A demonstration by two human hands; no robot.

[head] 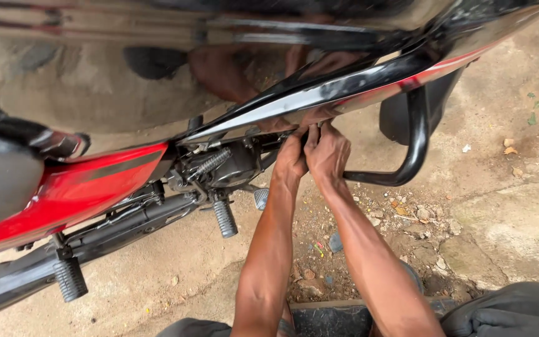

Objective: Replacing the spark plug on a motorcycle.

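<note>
Both hands' fingers point(312, 132) under fuel tank point(269, 75).

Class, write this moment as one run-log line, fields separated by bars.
left hand: under tank edge, grip hidden | right hand: beside it, fingers tucked up | motorcycle: red side panel | crash guard: untouched

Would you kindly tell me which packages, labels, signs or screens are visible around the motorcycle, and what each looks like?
None in view: only the motorcycle's glossy black tank, its red side panel, both hands beneath the tank, and litter on the ground.
</note>
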